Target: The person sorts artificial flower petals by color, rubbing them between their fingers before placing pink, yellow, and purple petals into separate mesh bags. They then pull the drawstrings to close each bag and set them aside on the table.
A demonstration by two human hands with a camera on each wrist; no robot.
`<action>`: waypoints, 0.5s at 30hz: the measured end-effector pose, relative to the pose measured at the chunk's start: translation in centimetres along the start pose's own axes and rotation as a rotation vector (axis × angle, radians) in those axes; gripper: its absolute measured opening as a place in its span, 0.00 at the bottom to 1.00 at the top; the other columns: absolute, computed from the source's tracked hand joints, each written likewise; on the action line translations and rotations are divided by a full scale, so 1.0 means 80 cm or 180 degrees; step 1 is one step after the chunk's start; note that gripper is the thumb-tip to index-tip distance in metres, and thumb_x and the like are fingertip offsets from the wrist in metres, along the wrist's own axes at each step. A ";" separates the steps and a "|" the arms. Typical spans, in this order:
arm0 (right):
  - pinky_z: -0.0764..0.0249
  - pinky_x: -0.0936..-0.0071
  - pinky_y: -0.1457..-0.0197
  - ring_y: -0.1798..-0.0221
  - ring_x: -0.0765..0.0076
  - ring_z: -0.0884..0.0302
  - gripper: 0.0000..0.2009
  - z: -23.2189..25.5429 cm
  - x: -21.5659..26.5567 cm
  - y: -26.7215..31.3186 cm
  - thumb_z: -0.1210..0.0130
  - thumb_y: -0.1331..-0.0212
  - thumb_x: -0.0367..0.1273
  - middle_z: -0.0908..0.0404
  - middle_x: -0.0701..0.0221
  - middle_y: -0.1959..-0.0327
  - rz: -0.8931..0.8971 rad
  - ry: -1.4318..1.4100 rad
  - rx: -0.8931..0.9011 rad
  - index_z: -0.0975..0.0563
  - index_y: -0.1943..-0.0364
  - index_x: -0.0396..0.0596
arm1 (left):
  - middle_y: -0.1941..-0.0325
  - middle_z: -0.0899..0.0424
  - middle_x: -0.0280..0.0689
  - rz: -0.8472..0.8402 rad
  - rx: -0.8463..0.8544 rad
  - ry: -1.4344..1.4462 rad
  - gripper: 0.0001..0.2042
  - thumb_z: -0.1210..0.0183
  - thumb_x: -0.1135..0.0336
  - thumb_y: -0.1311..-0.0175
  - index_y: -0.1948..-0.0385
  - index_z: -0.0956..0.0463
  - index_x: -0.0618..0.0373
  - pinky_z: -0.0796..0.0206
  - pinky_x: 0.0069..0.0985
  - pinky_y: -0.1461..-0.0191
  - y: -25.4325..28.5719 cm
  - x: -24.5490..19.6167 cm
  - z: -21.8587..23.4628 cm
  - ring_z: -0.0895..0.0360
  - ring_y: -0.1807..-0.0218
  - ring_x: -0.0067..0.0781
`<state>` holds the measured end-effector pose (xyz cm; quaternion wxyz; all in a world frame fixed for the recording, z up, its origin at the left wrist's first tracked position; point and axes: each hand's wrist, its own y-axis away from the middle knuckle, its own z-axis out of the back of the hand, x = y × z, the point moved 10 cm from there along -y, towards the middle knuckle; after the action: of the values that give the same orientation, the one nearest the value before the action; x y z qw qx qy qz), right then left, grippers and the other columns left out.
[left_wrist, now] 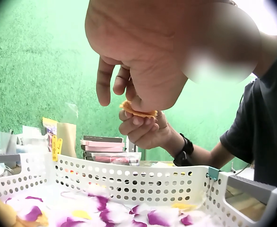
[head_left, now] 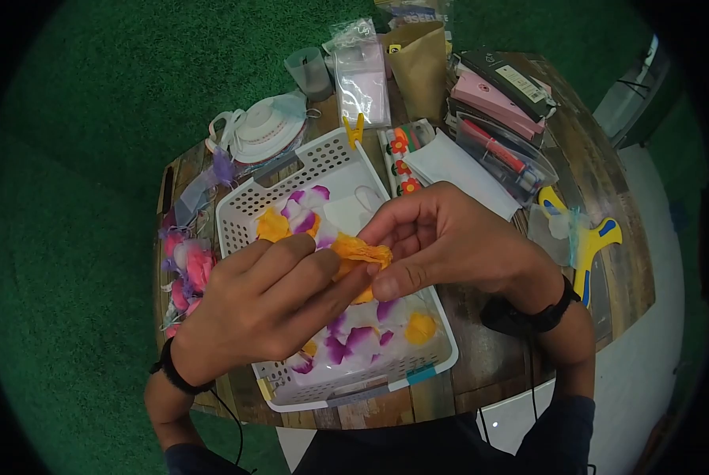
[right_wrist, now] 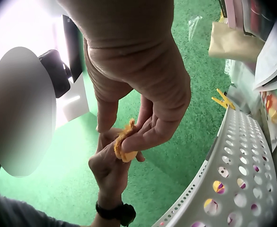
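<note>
Both hands meet above a white perforated basket [head_left: 448, 336]. Between them is a crinkled orange artificial flower piece [head_left: 362, 251], with thin layered edges. My left hand [head_left: 259, 305] comes in from the left and pinches it with the fingertips; the thumb is hidden from above. From the other side, my right hand [head_left: 457, 245] pinches it between thumb and fingers, as the right wrist view also shows on the orange piece [right_wrist: 125, 144]. Purple-and-white petals [head_left: 362, 340] and orange petals [head_left: 422, 328] lie loose in the basket below.
A yellow clip [head_left: 354, 129] sits on the basket's far rim. Pink flowers [head_left: 196, 269] and ribbon rolls [head_left: 267, 131] are on the left. A paper bag [head_left: 419, 71], stacked pink boxes [head_left: 493, 99] and a pen pouch [head_left: 501, 158] stand behind. A yellow-and-blue tool [head_left: 596, 249] lies at right.
</note>
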<state>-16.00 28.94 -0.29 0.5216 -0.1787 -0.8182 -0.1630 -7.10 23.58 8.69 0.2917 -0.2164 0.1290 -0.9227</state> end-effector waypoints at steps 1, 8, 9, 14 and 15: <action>0.21 0.83 0.58 0.62 0.78 0.17 0.22 -0.002 0.001 0.000 0.27 0.50 0.32 0.15 0.65 0.62 -0.0024 0.0021 0.0005 0.22 0.54 0.34 | 0.62 0.23 0.30 0.0069 -0.0020 0.0035 0.19 0.33 0.68 0.58 0.59 0.15 0.52 0.30 0.21 0.67 0.000 0.002 0.001 0.22 0.60 0.29; 0.21 0.84 0.56 0.60 0.78 0.17 0.20 -0.007 0.008 0.004 0.29 0.48 0.28 0.15 0.65 0.60 0.0086 0.0054 0.0118 0.22 0.54 0.34 | 0.65 0.25 0.33 0.0353 -0.0123 0.0782 0.18 0.34 0.73 0.56 0.58 0.16 0.55 0.30 0.26 0.62 -0.008 0.016 0.008 0.27 0.64 0.30; 0.21 0.84 0.56 0.60 0.78 0.17 0.19 -0.006 0.009 0.004 0.30 0.47 0.28 0.15 0.65 0.60 0.0154 -0.0046 0.0075 0.22 0.53 0.34 | 0.65 0.26 0.34 0.0461 -0.0070 0.1058 0.19 0.35 0.73 0.56 0.57 0.16 0.57 0.32 0.28 0.61 -0.006 0.021 0.005 0.28 0.64 0.32; 0.21 0.83 0.56 0.61 0.78 0.17 0.16 0.002 0.008 0.002 0.34 0.42 0.28 0.15 0.65 0.61 0.0290 -0.0113 0.0022 0.22 0.52 0.34 | 0.65 0.29 0.38 0.0691 0.0057 0.1647 0.21 0.35 0.70 0.58 0.56 0.17 0.60 0.37 0.29 0.60 -0.007 0.031 0.001 0.31 0.64 0.36; 0.21 0.83 0.56 0.61 0.78 0.17 0.15 0.003 0.008 0.003 0.35 0.40 0.29 0.15 0.65 0.61 0.0320 -0.0063 -0.0001 0.21 0.52 0.34 | 0.65 0.30 0.39 0.0732 0.0071 0.1766 0.21 0.34 0.69 0.57 0.55 0.17 0.59 0.38 0.29 0.59 -0.006 0.033 -0.001 0.32 0.64 0.36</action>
<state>-16.35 29.34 0.23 0.5209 -0.2213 -0.8133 -0.1350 -9.29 22.42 9.67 0.3503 0.0633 0.2173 -0.9089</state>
